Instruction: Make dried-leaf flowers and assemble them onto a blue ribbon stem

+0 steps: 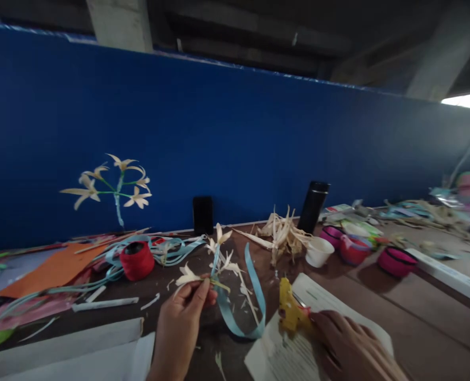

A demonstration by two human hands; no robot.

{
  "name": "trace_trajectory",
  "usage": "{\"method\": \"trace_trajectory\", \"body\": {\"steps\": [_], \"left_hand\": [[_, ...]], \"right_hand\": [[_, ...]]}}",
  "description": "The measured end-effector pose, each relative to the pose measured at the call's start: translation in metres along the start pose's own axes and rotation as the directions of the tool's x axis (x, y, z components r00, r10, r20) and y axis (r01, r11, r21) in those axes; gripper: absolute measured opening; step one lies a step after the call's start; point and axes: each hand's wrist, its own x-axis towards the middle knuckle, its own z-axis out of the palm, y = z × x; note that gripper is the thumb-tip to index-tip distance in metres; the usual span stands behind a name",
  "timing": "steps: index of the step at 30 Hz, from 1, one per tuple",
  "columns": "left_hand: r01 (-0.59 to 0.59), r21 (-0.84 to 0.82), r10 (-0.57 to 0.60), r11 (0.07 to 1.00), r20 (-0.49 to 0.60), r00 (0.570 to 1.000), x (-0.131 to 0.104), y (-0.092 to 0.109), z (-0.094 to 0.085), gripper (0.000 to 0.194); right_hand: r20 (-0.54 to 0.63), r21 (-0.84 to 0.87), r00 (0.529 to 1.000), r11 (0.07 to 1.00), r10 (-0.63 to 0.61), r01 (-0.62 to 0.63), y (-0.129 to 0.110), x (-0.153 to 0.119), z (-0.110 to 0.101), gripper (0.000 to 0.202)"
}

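My left hand [189, 312] pinches the stem of a small spray of pale, husk-like flowers [221, 238] between thumb and fingers. A light blue ribbon [258, 296] loops from near that stem down over the brown table. On the right, my right hand [353, 338] is closed around the handle of a yellow glue gun [288, 307], slightly blurred. The gun is above printed paper [310, 286], its nozzle end pointing away from me; part of its handle is hidden by my fingers.
A finished-looking flower stem [119, 196] stands against the blue partition [235, 132]. A red spool [137, 261], blue ribbons, a phone [203, 214], dried husks [282, 233], a black flask [313, 206], a white cup [319, 251] and colourful small containers [395, 261] crowd the table.
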Motion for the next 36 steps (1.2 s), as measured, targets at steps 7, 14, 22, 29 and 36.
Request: {"method": "trace_trajectory", "body": {"steps": [7,14,22,29,36], "left_hand": [[-0.022,0.018,0.021,1.0,0.033,0.999,0.0,0.004,-0.002,0.038],[-0.065,0.054,0.064,0.996,0.017,0.998,-0.003,0.018,0.0,0.035],[-0.091,-0.013,0.091,0.996,0.023,0.996,-0.007,0.02,0.003,0.033],[-0.096,-0.028,0.097,0.995,0.025,0.995,-0.011,0.022,0.005,0.033],[-0.099,-0.008,0.1,0.995,0.035,0.994,-0.012,0.024,0.003,0.032]], "right_hand": [[0.108,0.111,0.994,0.993,0.019,-0.031,-0.018,0.011,-0.007,0.035],[-0.063,0.274,0.998,0.962,0.03,-0.012,-0.017,-0.001,-0.025,0.043],[-0.389,0.446,0.893,0.894,0.227,-0.033,-0.044,-0.013,-0.052,0.037],[-0.337,0.541,0.94,0.828,0.052,0.149,-0.094,-0.009,-0.034,0.02],[-0.324,0.643,0.945,0.721,-0.048,0.257,-0.126,0.007,-0.021,0.021]]}}
